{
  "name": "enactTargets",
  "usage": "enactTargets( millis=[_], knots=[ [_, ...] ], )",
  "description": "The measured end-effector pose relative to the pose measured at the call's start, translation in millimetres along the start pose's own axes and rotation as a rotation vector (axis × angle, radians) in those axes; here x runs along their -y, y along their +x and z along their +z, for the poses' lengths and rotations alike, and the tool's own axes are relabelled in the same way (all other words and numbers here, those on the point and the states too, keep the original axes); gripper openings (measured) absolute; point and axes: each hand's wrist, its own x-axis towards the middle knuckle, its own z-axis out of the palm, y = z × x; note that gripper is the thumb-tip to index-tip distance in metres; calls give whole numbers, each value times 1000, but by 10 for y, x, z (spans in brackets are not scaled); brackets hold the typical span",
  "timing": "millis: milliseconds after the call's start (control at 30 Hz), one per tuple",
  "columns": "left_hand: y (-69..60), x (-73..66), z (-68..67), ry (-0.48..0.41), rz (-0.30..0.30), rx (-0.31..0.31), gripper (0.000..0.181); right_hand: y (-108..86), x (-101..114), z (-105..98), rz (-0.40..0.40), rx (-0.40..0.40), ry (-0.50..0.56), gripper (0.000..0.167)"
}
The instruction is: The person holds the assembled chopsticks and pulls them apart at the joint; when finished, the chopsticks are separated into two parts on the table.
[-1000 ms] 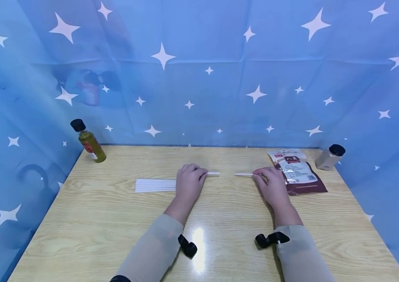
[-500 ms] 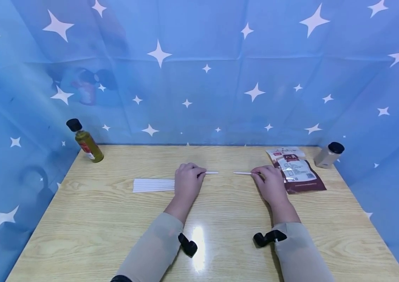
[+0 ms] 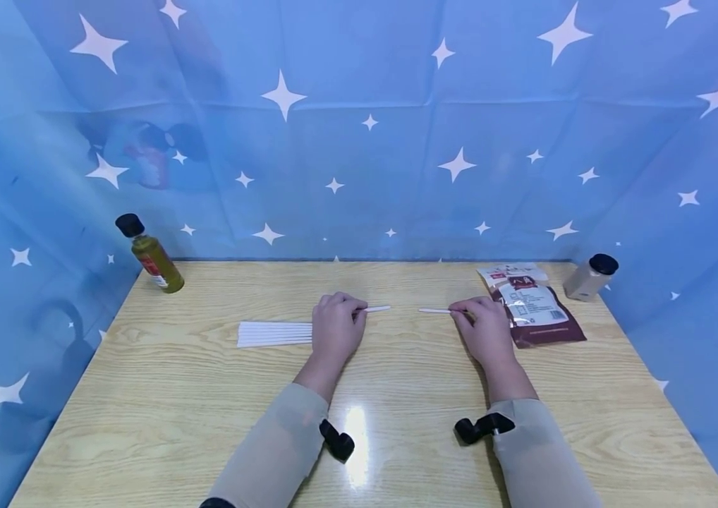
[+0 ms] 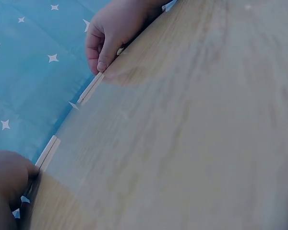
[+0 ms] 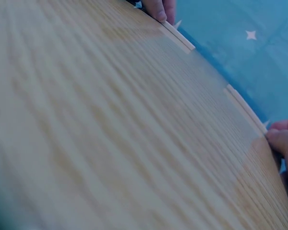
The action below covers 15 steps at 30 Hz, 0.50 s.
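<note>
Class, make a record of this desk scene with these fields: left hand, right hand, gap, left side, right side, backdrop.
Left hand: pinches a white stick
Right hand: pinches a second stick
Gap: sticks point toward each other, apart
Left side: white strips, black-capped bottle
Right side: brown packet, black-lidded jar
Backdrop: blue cloth with stars

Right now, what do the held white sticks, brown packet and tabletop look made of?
White sticks: matte-looking, maybe plastic or paper; too small to tell. Packet: likely shiny plastic film, from its creases and highlights. Tabletop: wood or wood-look laminate by its grain; the bright reflection suggests a glossy coat.
</note>
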Motion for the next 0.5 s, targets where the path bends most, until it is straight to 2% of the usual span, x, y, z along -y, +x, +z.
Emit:
enactTargets(
  millis=[267, 500],
  knots=[
    [-4, 8, 9, 24, 5, 16, 11, -5, 4, 12, 25, 23, -23, 11],
    [6, 11, 17, 44, 13, 25, 11, -5, 23, 1, 9, 9, -26, 11]
  ],
)
